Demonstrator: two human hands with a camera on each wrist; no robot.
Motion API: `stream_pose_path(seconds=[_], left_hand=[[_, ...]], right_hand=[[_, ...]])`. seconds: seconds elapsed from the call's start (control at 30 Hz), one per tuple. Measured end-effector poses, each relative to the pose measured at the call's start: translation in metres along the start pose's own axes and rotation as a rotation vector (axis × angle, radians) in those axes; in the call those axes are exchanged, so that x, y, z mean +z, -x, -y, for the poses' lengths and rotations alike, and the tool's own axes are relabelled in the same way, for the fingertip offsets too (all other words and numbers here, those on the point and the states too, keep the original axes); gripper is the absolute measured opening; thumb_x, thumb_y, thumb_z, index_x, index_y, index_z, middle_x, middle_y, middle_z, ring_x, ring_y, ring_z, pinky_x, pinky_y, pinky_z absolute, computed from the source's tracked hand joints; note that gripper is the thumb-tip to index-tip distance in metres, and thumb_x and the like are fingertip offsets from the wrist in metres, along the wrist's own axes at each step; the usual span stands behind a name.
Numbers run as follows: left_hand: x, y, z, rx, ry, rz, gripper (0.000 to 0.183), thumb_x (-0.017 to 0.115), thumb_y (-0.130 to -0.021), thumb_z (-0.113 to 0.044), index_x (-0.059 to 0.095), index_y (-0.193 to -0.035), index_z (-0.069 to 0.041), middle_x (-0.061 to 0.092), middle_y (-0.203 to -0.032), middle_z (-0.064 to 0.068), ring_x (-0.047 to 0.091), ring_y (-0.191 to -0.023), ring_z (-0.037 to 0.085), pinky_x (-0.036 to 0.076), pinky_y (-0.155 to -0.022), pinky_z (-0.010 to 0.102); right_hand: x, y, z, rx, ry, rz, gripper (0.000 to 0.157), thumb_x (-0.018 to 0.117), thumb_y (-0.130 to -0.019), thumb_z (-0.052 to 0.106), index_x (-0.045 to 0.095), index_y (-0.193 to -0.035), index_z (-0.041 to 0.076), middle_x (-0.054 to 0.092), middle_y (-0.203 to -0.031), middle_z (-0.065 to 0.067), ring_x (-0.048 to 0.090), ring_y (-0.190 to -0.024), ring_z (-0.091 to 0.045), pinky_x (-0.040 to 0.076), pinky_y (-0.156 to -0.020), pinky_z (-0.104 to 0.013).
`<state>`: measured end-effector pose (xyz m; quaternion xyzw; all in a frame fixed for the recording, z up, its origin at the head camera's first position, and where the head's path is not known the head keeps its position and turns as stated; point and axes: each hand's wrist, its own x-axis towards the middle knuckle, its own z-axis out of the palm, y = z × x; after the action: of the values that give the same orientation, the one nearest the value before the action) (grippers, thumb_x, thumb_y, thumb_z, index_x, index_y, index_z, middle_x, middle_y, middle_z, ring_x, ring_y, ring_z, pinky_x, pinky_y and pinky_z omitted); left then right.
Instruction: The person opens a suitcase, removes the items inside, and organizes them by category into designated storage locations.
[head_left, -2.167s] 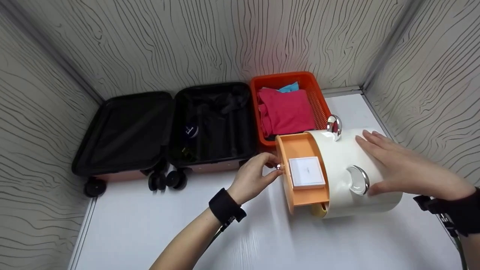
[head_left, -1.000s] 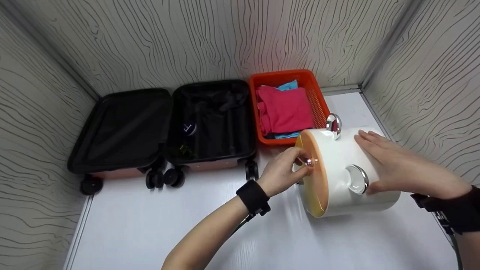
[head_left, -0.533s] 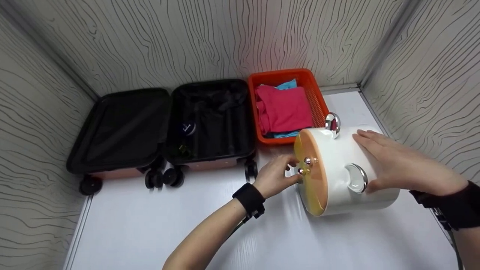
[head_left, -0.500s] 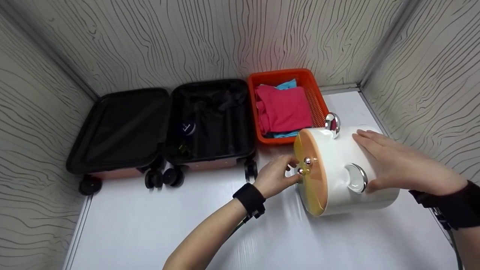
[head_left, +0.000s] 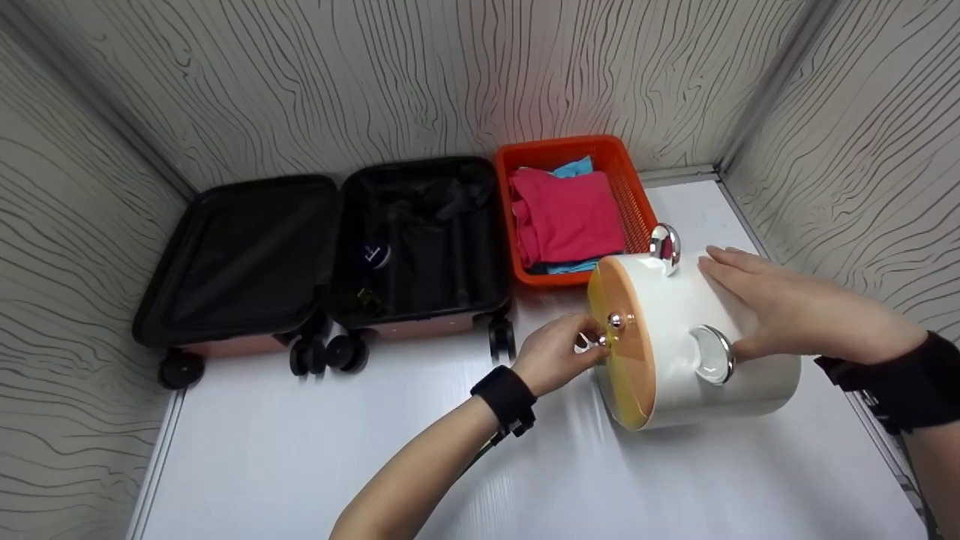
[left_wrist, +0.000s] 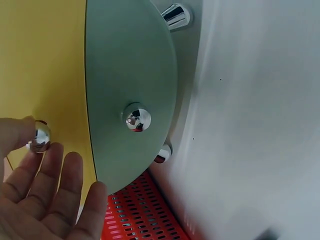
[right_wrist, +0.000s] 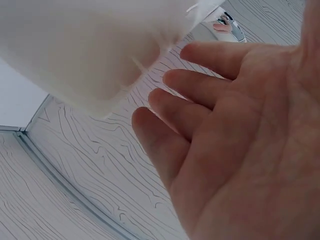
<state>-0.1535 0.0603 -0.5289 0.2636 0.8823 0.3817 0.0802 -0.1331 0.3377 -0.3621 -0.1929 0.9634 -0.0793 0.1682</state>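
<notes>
A white drum-shaped chest of drawers (head_left: pixel 679 304) lies to the right, its drawer fronts facing left. My left hand (head_left: pixel 553 351) pinches the round chrome knob (left_wrist: pixel 42 136) on the yellow drawer front (left_wrist: pixel 52 70) between thumb and forefinger. Above it, the orange drawer front (head_left: pixel 639 346) sits flush with the body and bears its own knob (head_left: pixel 616 321). The green drawer front (left_wrist: pixel 115 55), with another knob (left_wrist: pixel 138 118), shows in the left wrist view. My right hand (head_left: pixel 799 307) rests with extended fingers on the chest's white top, its thumb near a chrome-rimmed foot (head_left: pixel 718 356).
Behind the chest stands a red-orange basket (head_left: pixel 637 202) with folded pink cloth (head_left: pixel 570 217) and blue cloth. To its left lies a spread suitcase (head_left: pixel 247 259) with black lining, holding a small dark round item (head_left: pixel 376 256). Patterned walls enclose the white table (head_left: pixel 300 457).
The orange drawer, which was pulled out with a white box inside, has gone in. My left hand let go of its knob and moved down to the yellow drawer's knob. My right hand stayed.
</notes>
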Motion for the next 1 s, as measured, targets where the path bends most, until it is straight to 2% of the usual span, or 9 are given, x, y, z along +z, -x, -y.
stream_pose_path(seconds=[0.23,0.57,0.83,1.0], left_hand=[[0.001,-0.001,0.0,-0.008,0.012,0.0,0.017,0.073,-0.096,-0.031,0.071,-0.109,-0.02,0.069,-0.101,-0.009,0.064,-0.092,0.005,0.047,-0.075,0.014],[0.0,0.001,0.004,0.002,0.009,-0.018,0.017,0.073,-0.096,-0.031,0.072,-0.108,-0.018,0.066,-0.096,-0.013,0.064,-0.089,0.004,0.046,-0.073,0.013],[-0.009,0.012,0.014,0.037,-0.001,-0.05,0.015,0.074,-0.094,-0.029,0.071,-0.106,-0.019,0.068,-0.097,-0.011,0.063,-0.088,0.004,0.047,-0.075,0.013],[-0.019,0.024,0.023,0.031,0.017,-0.055,0.015,0.074,-0.094,-0.028,0.071,-0.105,-0.018,0.068,-0.098,-0.012,0.063,-0.089,0.006,0.049,-0.076,0.016]], right_hand=[[-0.004,-0.008,0.002,-0.049,-0.016,0.014,0.102,0.086,-0.068,0.022,0.039,-0.155,-0.002,0.037,-0.156,-0.03,0.035,-0.143,-0.048,0.034,-0.111,-0.063],[-0.004,-0.009,0.003,-0.068,-0.01,-0.009,0.096,0.087,-0.069,0.024,0.044,-0.152,0.0,0.042,-0.153,-0.03,0.039,-0.14,-0.047,0.04,-0.106,-0.064],[-0.003,-0.006,0.001,-0.049,0.004,0.005,0.099,0.086,-0.07,0.024,0.039,-0.154,-0.002,0.038,-0.156,-0.028,0.037,-0.142,-0.047,0.037,-0.109,-0.064],[-0.003,-0.006,0.001,-0.042,-0.007,0.014,0.101,0.086,-0.07,0.024,0.038,-0.155,-0.002,0.037,-0.157,-0.029,0.036,-0.143,-0.047,0.034,-0.111,-0.064]])
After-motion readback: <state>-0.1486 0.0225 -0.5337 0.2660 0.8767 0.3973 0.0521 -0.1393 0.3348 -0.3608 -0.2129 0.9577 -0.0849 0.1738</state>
